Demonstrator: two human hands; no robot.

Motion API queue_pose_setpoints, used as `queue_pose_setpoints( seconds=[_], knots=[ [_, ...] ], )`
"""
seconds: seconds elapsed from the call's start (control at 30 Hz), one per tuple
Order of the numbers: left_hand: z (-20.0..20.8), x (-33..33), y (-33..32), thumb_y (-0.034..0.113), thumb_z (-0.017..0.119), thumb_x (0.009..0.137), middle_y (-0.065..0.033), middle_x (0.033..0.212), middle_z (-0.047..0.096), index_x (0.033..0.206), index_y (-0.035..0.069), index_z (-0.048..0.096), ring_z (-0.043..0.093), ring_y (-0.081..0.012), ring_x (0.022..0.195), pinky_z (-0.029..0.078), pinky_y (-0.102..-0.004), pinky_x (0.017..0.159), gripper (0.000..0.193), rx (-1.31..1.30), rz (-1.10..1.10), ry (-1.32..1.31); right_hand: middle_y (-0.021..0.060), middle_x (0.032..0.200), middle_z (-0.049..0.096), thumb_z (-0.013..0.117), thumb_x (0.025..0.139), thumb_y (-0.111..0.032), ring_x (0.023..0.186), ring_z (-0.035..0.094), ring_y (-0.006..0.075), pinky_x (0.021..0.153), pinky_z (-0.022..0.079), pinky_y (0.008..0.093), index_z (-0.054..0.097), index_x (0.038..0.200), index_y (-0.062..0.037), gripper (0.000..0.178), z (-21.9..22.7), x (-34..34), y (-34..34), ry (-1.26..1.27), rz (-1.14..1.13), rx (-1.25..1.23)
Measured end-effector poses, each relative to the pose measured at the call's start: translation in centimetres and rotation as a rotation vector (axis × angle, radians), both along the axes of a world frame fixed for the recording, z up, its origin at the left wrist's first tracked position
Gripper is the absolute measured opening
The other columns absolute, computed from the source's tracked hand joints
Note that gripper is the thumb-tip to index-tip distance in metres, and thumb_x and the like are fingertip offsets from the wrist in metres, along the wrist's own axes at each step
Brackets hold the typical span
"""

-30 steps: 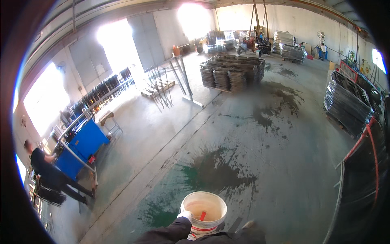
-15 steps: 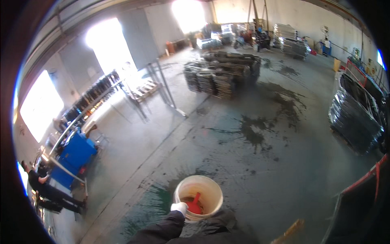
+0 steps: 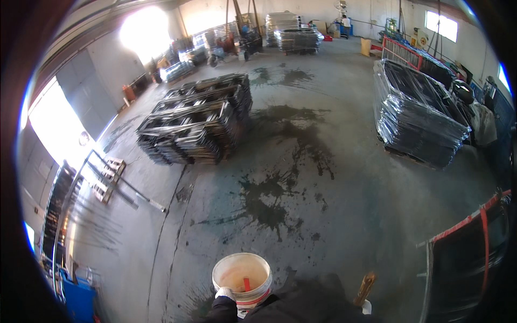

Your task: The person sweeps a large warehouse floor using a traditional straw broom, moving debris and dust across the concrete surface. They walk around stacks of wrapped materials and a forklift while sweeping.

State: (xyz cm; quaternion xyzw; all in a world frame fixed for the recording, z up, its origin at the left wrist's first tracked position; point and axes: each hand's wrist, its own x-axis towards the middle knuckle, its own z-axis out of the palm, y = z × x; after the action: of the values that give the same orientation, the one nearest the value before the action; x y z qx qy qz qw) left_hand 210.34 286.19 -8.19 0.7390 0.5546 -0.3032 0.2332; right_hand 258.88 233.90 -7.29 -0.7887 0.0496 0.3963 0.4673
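Observation:
My left hand, in a white glove, is closed on the rim of a white bucket at the bottom centre. Inside the bucket stands a red-handled tool; its lower part is hidden behind the rim. Low on the right, a worn wooden stick points up beside my dark-clad body. A white glove on my right hand shows at its lower end, closed around it; most of that hand is hidden.
Dark wet splashes mark the concrete floor ahead. Stacked black metal frames stand to the left, a film-wrapped stack to the right. Nearer on the right is a red-edged rack. A pallet and blue cabinet are at left.
My view has swung right, so the frame stacks shift left in the picture and the person at the left is out of sight. The bucket stays in my left hand; my right glove now shows.

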Motion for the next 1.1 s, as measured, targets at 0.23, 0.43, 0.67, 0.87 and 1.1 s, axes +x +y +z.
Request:
queue_pose_setpoints(
  seconds=[0.23,0.43,0.67,0.87,1.1],
  knots=[
    [0.2,18.2,22.1,0.019,0.08,0.093,-0.0169,0.1,0.082,0.108,0.005,0.085,0.08,-0.0339,0.101,0.062,-0.0458,0.093,0.021,0.248,-0.048,-0.283,0.0145,0.109,0.082,0.084,0.094,-0.022,0.104,0.078,0.0348,0.088,0.059,0.0499,0.077,0.115,-0.0055,0.028,-7.6,18.0,19.1,-0.115,0.206,-0.259],
    [3.8,37.4,42.1,0.008,0.075,0.085,-0.0189,0.107,0.078,0.114,0.001,0.076,0.073,-0.0387,0.103,0.06,-0.0501,0.093,0.03,0.202,0.334,-0.466,0.0159,0.101,0.082,0.083,0.093,-0.032,0.104,0.08,0.0387,0.085,0.061,0.0493,0.077,0.114,-0.008,0.032,-2.3,43.1,45.3,-0.377,0.538,-0.43],
    [0.2,57.4,62.9,-0.003,0.067,0.086,-0.0253,0.131,0.07,0.14,-0.006,0.058,0.067,-0.0466,0.118,0.052,-0.0639,0.108,0.055,-0.276,1.817,-1.086,0.0113,0.096,0.082,0.1,0.064,-0.014,0.093,0.081,0.0301,0.09,0.065,0.0403,0.075,0.1,-0.0024,0.045,5.9,69.6,77.1,-0.268,0.26,-0.167],
    [-3.4,75.7,82.7,0.015,0.082,0.085,-0.019,0.091,0.081,0.093,0.004,0.084,0.08,-0.0376,0.093,0.064,-0.0442,0.084,0.014,0.466,-0.114,-0.472,0.0138,0.1,0.083,0.102,0.065,-0.018,0.098,0.081,0.0323,0.095,0.064,0.0407,0.075,0.108,-0.002,0.053,5.9,84.6,97.8,-0.269,0.297,-0.181],
    [-2.9,95.8,112.5,0.006,0.061,0.092,-0.0223,0.122,0.072,0.142,0.0,0.061,0.069,-0.0423,0.108,0.058,-0.0503,0.099,0.051,0.051,-0.159,-0.639,0.0131,0.098,0.083,0.09,0.087,-0.035,0.099,0.08,0.034,0.089,0.061,0.0431,0.081,0.105,-0.0065,0.034,7.3,93.8,112.5,-0.369,0.242,-0.232]
  ],
)
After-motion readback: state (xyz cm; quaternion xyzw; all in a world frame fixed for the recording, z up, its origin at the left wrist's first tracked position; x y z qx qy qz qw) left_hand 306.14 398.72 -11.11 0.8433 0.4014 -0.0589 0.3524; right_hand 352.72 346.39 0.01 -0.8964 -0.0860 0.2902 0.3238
